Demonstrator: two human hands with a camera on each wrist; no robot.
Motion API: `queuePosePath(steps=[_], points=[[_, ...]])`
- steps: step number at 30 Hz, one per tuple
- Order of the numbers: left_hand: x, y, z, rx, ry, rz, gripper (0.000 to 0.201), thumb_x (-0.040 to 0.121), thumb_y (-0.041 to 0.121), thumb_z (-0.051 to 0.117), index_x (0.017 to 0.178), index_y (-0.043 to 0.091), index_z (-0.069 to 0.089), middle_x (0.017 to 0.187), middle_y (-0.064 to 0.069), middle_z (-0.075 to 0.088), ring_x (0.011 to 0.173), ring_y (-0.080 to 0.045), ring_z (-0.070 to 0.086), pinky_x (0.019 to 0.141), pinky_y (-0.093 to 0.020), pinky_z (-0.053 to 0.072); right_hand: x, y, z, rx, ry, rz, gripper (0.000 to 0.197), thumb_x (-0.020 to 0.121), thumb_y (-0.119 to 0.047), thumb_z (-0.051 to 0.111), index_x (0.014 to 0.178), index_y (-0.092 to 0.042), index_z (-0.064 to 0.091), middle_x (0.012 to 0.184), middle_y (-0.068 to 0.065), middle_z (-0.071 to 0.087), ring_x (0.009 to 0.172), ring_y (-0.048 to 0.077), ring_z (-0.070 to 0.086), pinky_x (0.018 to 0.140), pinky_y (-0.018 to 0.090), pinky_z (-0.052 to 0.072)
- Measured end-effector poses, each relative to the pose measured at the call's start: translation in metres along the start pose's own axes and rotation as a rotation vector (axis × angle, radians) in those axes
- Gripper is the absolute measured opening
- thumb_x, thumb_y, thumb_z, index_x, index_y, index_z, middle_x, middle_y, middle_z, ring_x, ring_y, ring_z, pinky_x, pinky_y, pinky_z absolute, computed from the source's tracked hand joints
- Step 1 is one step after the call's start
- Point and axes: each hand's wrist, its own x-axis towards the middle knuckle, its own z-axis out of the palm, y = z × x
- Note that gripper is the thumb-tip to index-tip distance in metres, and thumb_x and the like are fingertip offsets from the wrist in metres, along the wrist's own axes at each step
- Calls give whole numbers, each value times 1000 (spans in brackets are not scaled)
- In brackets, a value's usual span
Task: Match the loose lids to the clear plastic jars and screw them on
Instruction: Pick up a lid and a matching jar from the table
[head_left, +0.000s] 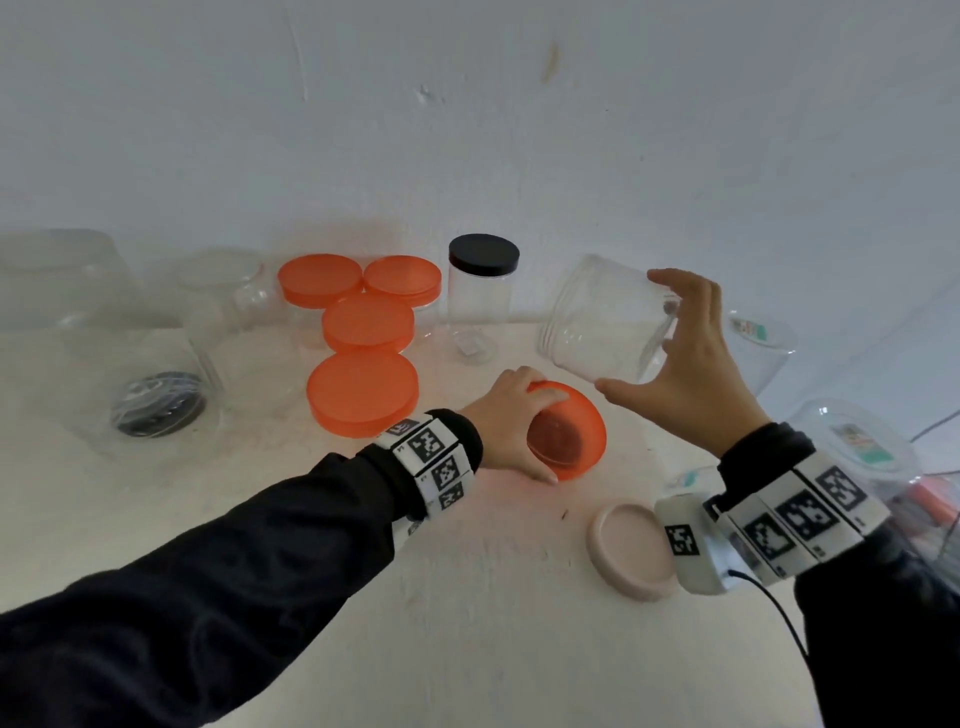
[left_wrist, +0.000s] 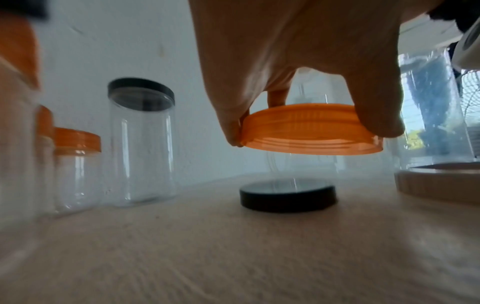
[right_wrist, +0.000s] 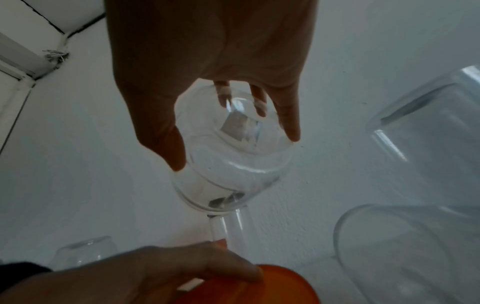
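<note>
Head view: orange lid (head_left: 569, 431) between left fingers (head_left: 545, 397).

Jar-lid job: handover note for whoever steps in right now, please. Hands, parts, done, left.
Left hand grips an orange lid by its rim, lifted off the table, open side tilted toward the camera.
Right hand holds a clear jar in the air, tilted, mouth toward the lid.
Done: four orange-lidded jars stand grouped at left; one black-lidded jar stands behind.
Left: screw this lid on. A pink lid lies loose near the right wrist, and uncapped jars sit at far left and far right.
</note>
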Motion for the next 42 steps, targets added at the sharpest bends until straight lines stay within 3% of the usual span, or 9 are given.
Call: queuePosePath(steps=[3, 6, 15, 21, 28, 31, 34, 38, 42], points=[[-23, 0, -23, -18, 44, -31, 94, 64, 38, 81, 141, 19, 30, 142, -6, 21, 132, -21, 18, 109, -30, 21, 4, -6, 6, 35, 47, 25, 88, 57, -3, 81, 128, -4, 30, 121, -1, 23, 110, 13, 35, 78, 6, 34], [-51, -2, -44, -35, 89, -64, 94, 65, 42, 80, 142, 25, 28, 144, -1, 19, 133, -17, 17, 109, -31, 22, 6, -20, 12, 104, 91, 42, 94, 54, -5, 85, 129, -9, 29, 125, -1, 26, 111, 16, 39, 84, 25, 42], [-153, -42, -85, -68, 376, -103, 107, 43, 69, 65, 138, 29, 37, 137, 9, 28, 126, -5, 26, 104, -17, 22, 18, -72, 52, 196, 43, 31, 90, 57, -40, 85, 129, -12, 40, 125, 1, 43, 113, 13, 47, 96, 37, 44], [-231, -74, -102, -87, 556, -216, 98, 43, 70, 69, 131, 41, 36, 133, 10, 33, 124, -3, 32, 103, -20, 28, 20, -127, 92, 375, -65, 3, 74, 53, -42, 77, 108, -20, 33, 116, -5, 48, 107, 13, 50, 83, 24, 43], [-309, -98, -125, -81, 728, -358, 97, 43, 64, 68, 131, 32, 43, 128, 7, 38, 111, 7, 36, 92, 2, 25, 7, -174, 130, 461, -282, -25, 93, 38, -38, 85, 115, -18, 38, 116, 0, 42, 103, 10, 47, 78, 19, 43], [-331, -103, -127, -102, 774, -394, 99, 43, 62, 69, 132, 29, 44, 128, 6, 39, 109, 17, 35, 91, 1, 28, 2, -190, 145, 408, -410, -79, 106, 41, -33, 91, 131, -17, 37, 121, -3, 35, 102, 0, 39, 81, 5, 36], [-347, -107, -124, -110, 793, -439, 94, 44, 63, 69, 129, 34, 42, 128, 6, 39, 113, 6, 37, 93, -8, 31, -10, -206, 162, 427, -478, -99, 106, 42, -40, 89, 130, -17, 35, 117, -5, 31, 101, -14, 35, 85, 6, 36], [-363, -111, -121, -108, 831, -488, 92, 44, 64, 68, 128, 36, 41, 127, 7, 39, 115, -3, 37, 96, -22, 33, -20, -216, 183, 456, -565, -41, 114, 43, -52, 82, 135, -14, 29, 123, -7, 28, 111, 5, 40, 93, 23, 38], [-374, -118, -119, -136, 870, -524, 93, 44, 62, 69, 129, 33, 42, 127, 7, 37, 118, -5, 37, 100, -29, 36, -27, -216, 201, 439, -666, -35, 104, 52, -31, 89, 135, -19, 28, 125, -7, 29, 115, 7, 38, 96, 23, 35]])
